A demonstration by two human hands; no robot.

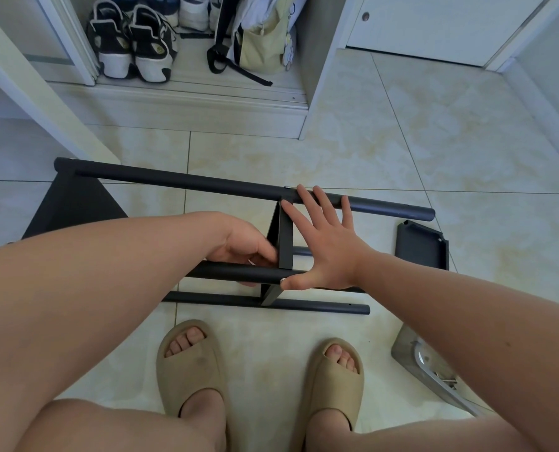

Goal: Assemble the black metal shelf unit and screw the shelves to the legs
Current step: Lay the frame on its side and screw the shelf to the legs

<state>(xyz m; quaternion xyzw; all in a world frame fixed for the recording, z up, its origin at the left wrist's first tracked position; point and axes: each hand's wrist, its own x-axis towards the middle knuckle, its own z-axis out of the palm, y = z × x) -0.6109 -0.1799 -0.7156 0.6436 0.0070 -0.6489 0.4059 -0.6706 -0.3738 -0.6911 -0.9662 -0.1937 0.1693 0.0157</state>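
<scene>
The black shelf unit lies on its side on the tile floor. Its top leg tube (187,182) runs left to right, with a shelf panel (73,207) at the left end and a middle shelf (284,236) seen edge-on. My right hand (323,246) is spread flat, fingers on the top leg and middle shelf, thumb against the near leg tube (239,272). My left hand (245,249) curls its fingers around the near leg tube beside the middle shelf. A lower leg tube (320,306) lies near my feet. A loose black shelf (423,246) lies on the floor to the right.
A metal tool with a curved handle (434,373) lies on the floor at the right. My feet in beige slippers (193,363) stand just below the frame. A white cabinet base (206,106) with shoes (131,44) and a bag (262,37) is behind.
</scene>
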